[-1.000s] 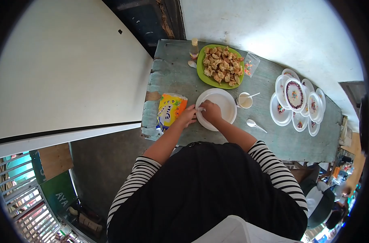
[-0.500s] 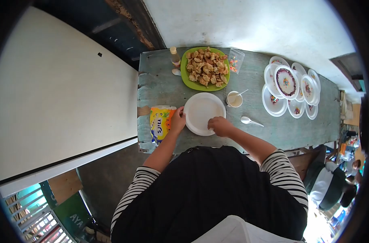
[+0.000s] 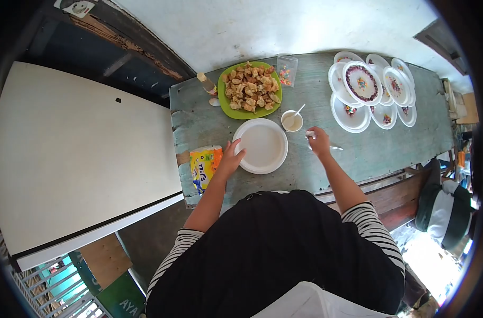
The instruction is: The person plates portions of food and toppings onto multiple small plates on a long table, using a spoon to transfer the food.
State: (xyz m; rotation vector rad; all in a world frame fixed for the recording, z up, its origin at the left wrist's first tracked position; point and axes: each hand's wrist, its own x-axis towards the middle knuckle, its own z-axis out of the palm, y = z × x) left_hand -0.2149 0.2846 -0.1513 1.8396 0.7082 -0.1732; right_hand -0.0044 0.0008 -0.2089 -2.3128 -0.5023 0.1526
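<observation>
A white plate (image 3: 261,148) lies on the table in front of me. My left hand (image 3: 229,159) rests on its left rim with the fingers spread. Off to the right, my right hand (image 3: 319,142) is closed on a small crumpled white tissue (image 3: 310,134). That hand is above a white plastic spoon (image 3: 335,148), covering part of it. Left of my left hand is a yellow and orange tissue pack (image 3: 205,167). Beyond the plate stands a paper cup (image 3: 291,122) of pale contents with a spoon in it.
A green platter (image 3: 233,110) of fried, folded snacks sits at the back, beside a bottle (image 3: 207,84) and a bag of colourful candies (image 3: 287,71). Several decorated white plates (image 3: 362,83) overlap at right. Left of the table is a large white surface (image 3: 87,148).
My right hand has left the plate and moved right to the spoon, with the white tissue now visible in it. My left fingers now lie over the plate's rim. The camera view has shifted.
</observation>
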